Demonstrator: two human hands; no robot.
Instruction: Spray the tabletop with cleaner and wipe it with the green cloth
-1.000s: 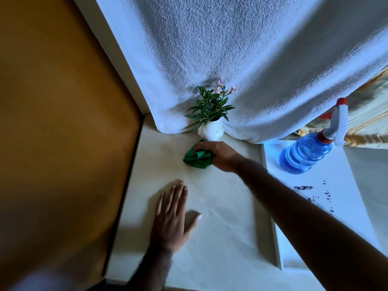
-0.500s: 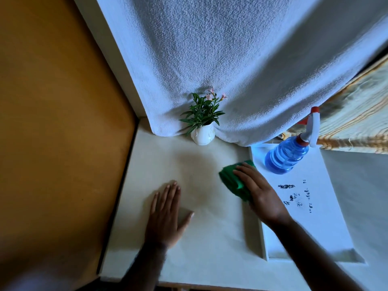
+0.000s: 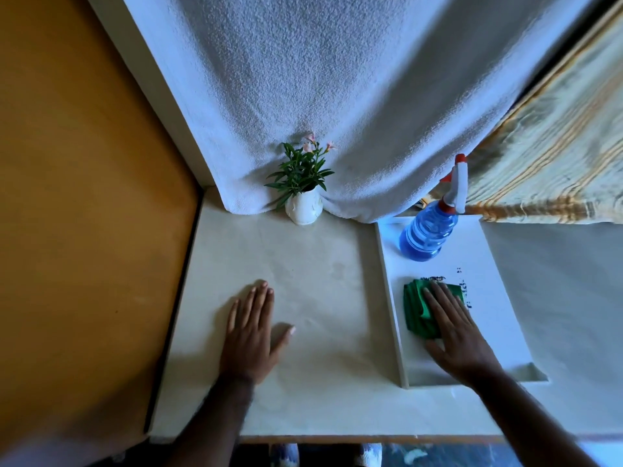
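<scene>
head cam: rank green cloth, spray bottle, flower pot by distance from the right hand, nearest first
1. Green cloth: under the right hand, on the white tray.
2. Spray bottle: at the tray's far end, beyond the fingertips.
3. Flower pot: farthest, off to the left at the tabletop's back edge, against the white towel.

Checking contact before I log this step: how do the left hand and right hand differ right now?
The left hand lies flat on the bare cream tabletop with nothing under it; the right hand presses down on the folded green cloth. The left hand is on the main surface, the right hand over the white tray near the blue spray bottle. Both are palm-down with fingers extended, pointing away from the person.
</scene>
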